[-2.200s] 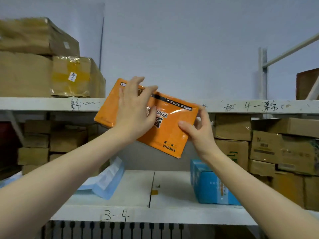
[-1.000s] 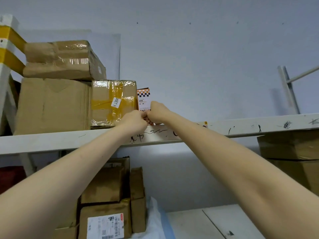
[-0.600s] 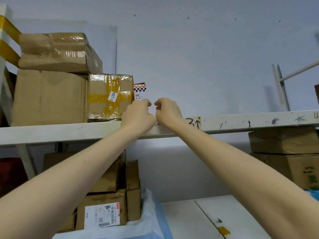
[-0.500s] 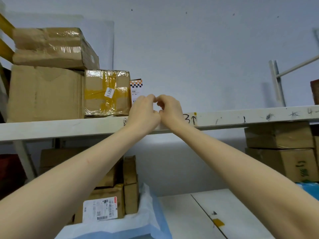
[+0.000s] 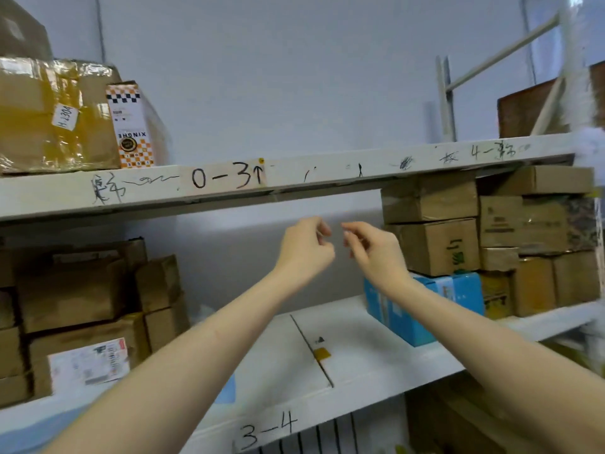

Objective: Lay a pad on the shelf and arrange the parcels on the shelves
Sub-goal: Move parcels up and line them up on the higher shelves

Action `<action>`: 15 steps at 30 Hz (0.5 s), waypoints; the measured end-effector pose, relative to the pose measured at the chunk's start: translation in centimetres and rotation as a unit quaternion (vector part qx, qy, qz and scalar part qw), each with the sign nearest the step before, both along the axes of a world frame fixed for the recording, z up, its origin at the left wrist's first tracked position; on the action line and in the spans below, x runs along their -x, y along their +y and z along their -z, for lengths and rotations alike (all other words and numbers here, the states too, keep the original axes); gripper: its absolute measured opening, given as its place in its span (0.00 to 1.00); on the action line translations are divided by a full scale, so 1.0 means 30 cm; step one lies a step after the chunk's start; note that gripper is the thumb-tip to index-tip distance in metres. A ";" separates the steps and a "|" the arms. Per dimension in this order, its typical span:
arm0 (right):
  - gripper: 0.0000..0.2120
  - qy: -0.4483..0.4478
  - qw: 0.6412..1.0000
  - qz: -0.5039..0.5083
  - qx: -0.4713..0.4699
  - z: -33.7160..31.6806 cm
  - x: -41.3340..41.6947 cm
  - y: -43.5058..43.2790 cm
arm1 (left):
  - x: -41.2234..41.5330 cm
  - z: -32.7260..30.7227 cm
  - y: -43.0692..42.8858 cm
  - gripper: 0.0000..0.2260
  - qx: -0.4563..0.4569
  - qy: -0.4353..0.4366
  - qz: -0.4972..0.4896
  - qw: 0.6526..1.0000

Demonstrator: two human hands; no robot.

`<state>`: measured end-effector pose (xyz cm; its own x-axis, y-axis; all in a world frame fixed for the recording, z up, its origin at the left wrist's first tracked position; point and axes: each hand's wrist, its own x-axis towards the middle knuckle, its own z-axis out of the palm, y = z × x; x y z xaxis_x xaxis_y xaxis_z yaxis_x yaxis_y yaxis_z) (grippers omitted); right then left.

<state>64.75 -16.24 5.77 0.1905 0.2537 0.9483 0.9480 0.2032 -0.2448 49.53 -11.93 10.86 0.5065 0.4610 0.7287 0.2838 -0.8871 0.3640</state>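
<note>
The orange-and-white checkered parcel (image 5: 131, 126) stands on its edge on the upper shelf (image 5: 294, 178), pressed against a taped brown box (image 5: 55, 116). My left hand (image 5: 306, 249) and my right hand (image 5: 373, 250) hang in the air below that shelf's front edge, close together. Both hold nothing, with their fingers loosely curled. Under them lies the white middle shelf (image 5: 327, 352), marked "3-4". A strip of the blue pad (image 5: 227, 389) shows past my left forearm.
Brown cartons (image 5: 82, 309) are stacked on the middle shelf at the left. At the right stand more cartons (image 5: 491, 231) and a blue box (image 5: 422, 306). A white metal upright (image 5: 445, 99) rises above the upper shelf at the right.
I set the orange parcel upright on the upper shelf beside the taped box and let go. Both hands have dropped below that shelf and to the right. The view has tilted down.
</note>
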 end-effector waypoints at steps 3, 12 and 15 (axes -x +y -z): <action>0.13 0.041 0.981 0.162 0.102 0.103 -0.189 -0.059 | -0.146 0.080 -0.006 0.09 0.049 0.041 -0.002 0.998; 0.28 0.174 0.949 0.249 0.079 0.187 -0.575 -0.194 | -0.548 0.253 -0.040 0.19 0.169 0.107 -0.051 0.979; 0.30 0.211 0.950 0.220 0.061 0.130 -0.656 -0.207 | -0.647 0.226 -0.057 0.22 0.172 0.101 -0.052 0.978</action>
<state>84.44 -22.46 1.88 0.6605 0.1646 0.7325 0.7468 -0.2443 -0.6185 68.94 -13.63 4.09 0.5625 0.7178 0.4104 0.4626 -0.6846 0.5633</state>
